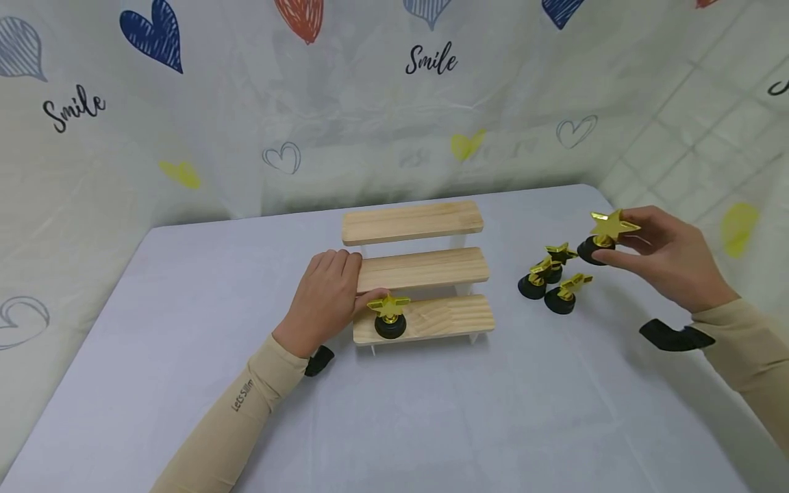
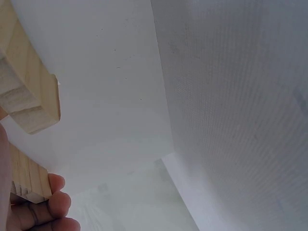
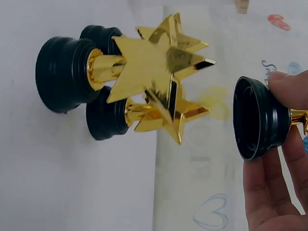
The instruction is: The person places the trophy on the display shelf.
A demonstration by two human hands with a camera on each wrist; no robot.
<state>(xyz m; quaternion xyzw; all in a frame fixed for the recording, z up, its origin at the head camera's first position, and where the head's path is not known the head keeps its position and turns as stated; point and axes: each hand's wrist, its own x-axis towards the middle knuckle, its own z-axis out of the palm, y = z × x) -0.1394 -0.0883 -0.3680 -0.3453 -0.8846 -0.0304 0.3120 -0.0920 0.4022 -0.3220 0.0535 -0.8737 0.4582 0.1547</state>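
Observation:
My left hand [image 1: 325, 293] grips the left end of a three-tier wooden display stand [image 1: 425, 268] at its middle board. In the left wrist view, curled fingers [image 2: 58, 204] wrap the end of a wooden board [image 2: 30, 175]. One gold star trophy [image 1: 390, 326] stands upright on the lowest board, close to the left thumb. Off to the right, my right hand [image 1: 674, 257] pinches another star trophy [image 1: 607, 226] above the table; its hollow black base [image 3: 262, 122] shows in the right wrist view. Three more trophies [image 1: 561, 301] stand clustered below and left of that hand.
A white cloth covers the table [image 1: 481, 411]. Behind it hangs a pale backdrop [image 1: 370, 103] printed with hearts and the word Smile. Black straps [image 1: 677, 337] show at both wrists.

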